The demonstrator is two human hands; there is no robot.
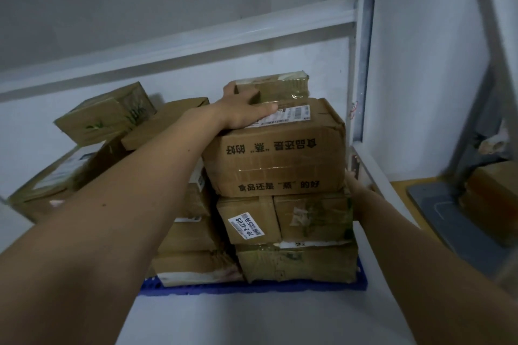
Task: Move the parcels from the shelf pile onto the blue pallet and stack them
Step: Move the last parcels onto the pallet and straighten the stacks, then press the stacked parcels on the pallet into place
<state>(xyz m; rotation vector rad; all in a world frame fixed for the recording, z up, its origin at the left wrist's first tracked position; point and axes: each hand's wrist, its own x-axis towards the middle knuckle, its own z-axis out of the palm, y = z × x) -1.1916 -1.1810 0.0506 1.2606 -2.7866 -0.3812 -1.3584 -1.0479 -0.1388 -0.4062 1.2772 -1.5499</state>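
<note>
Both of my forearms fill the near part of the view, reaching out toward the stack of parcels on the blue pallet (252, 287). Beyond them, the pallet's front edge shows under the bottom row, where a taped brown parcel (297, 262) sits at the right and paler ones lie to its left. One layer up stand a small box with a white barcode label (248, 220) and, touching its right side, a box with faded green print (314, 218). On top of those rests the big printed carton (276, 159), with black characters across its front face.

My left hand (246, 113) lies flat on the top of that carton, fingers straight and spread over its shipping label, thumb up against a smaller tape-wrapped parcel (276, 87) sitting at the back of the carton's top. My right hand (354, 183) is tucked behind the carton's lower right corner; its fingers are hidden, so I cannot tell how they lie.

Farther back on the left, more brown parcels (106, 115) lie tilted in a loose pile against the white wall, beside a grey shelf upright (361, 70).
</note>
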